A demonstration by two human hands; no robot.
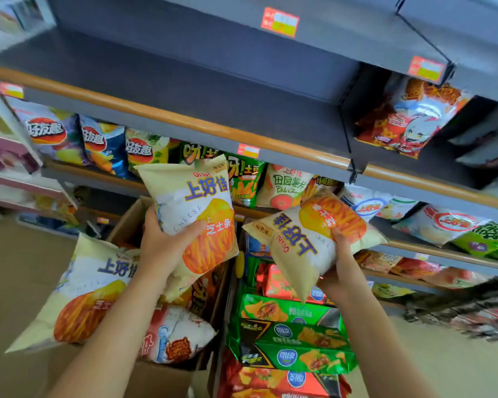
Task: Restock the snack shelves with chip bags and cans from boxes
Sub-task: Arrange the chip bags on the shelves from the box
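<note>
Far left: cream cheese-stick bag (78, 294) lies tilted over edge of cardboard box (133, 222). Left hand (163, 245) grips upright cheese-stick bag (193, 214), thumb across front, fingers curled behind, above box. Centre, lower: green snack packs (293, 334) stacked between arms. Right hand (339, 262) grips upside-down cheese-stick bag (305, 239), fingers wrapped round its side. Behind: grey shelf (184, 110) bare, chip bags (104, 145) lined on shelf below.

Cream-yellow cheese-stick bags (190, 214) printed with orange sticks and blue lettering; dark grey shelves (184, 90) edged orange.
</note>
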